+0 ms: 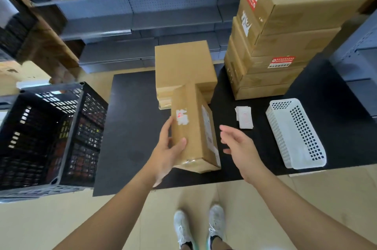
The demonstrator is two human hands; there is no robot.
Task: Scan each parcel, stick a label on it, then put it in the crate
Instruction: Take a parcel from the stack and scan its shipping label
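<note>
**Brown parcel gripped in left hand at front of black table**

At far left, black slatted crate [85, 127], open-topped, standing just beside the edge of the black table [130, 119].

Next, left hand [169, 147] clamped on the parcel [193, 141]: thumb laid across the top face near the front end, fingers curled round the left side.

Parcel at the table's middle front. Near end either just above the tabletop or resting on it; cannot tell which. Long box shape, with the long axis running away from the body and the far end leaning a little left, in front of the low stack of boxes [183, 61]. Rolled slightly, so top face and right face both on show.

Plain brown cardboard. Ragged white sticker [181, 117] with a red mark on the top face, toward the far end. Long white shipping label [210, 135] down the right face, print too blurred to read. Clear tape glinting at the near end.

Right of it, right hand [236, 143] near the parcel but not touching it, fingers apart and loosely bent, holding nothing.

Farther right, small pile of white labels [244, 117] flat on the table, then a white perforated basket [295, 133] lying lengthwise.

Behind these, tall stack of cartons [289, 41] bearing red-and-white stickers.
</note>
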